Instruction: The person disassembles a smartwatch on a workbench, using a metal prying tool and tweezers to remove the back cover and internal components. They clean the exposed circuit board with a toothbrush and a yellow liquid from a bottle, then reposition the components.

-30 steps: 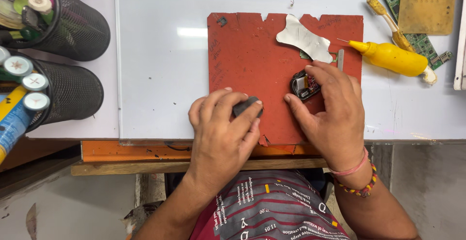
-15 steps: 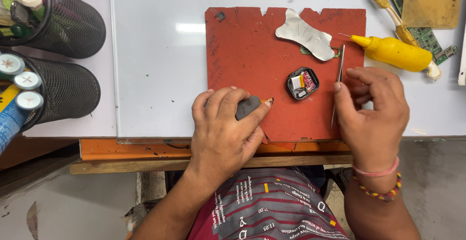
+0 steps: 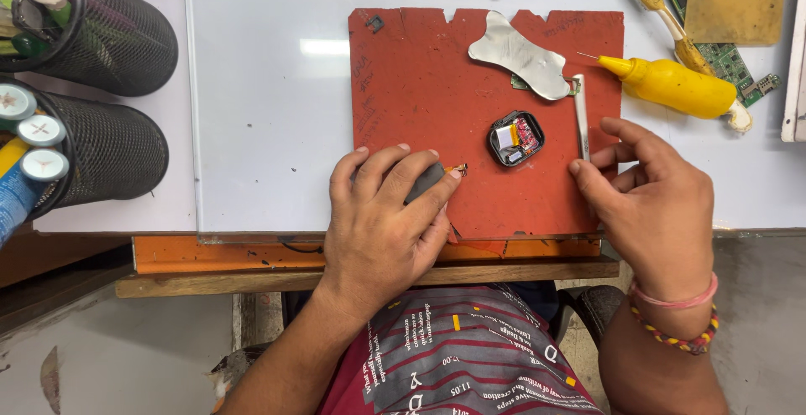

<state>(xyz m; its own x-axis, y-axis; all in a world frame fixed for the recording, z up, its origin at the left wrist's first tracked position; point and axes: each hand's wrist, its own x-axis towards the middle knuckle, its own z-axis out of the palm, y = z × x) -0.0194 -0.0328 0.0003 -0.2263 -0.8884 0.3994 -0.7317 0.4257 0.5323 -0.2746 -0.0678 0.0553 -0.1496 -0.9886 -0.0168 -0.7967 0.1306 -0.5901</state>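
Note:
On a red work mat (image 3: pixel 420 88) lies a small opened black watch case (image 3: pixel 515 138) with its battery and circuit showing. My left hand (image 3: pixel 382 214) rests on the mat's near left part, fingers closed over a dark flat part (image 3: pixel 426 182) with a small orange flex end sticking out. My right hand (image 3: pixel 651 205) is right of the case and pinches the lower end of slim metal tweezers (image 3: pixel 580 117), which lie along the mat's right side. A flat, curved metal opening tool (image 3: pixel 519 54) lies at the mat's far side.
A yellow squeeze bottle with a needle tip (image 3: pixel 672 86) lies right of the mat, beside a worn brush (image 3: pixel 672 25) and green circuit boards (image 3: pixel 730 62). Two black mesh holders (image 3: pixel 117 37) with tools and tubes stand at the left. The white table's edge (image 3: pixel 504 234) runs just below the mat.
My right hand left the watch case, moved right and took the tweezers. My left hand stayed on the dark part.

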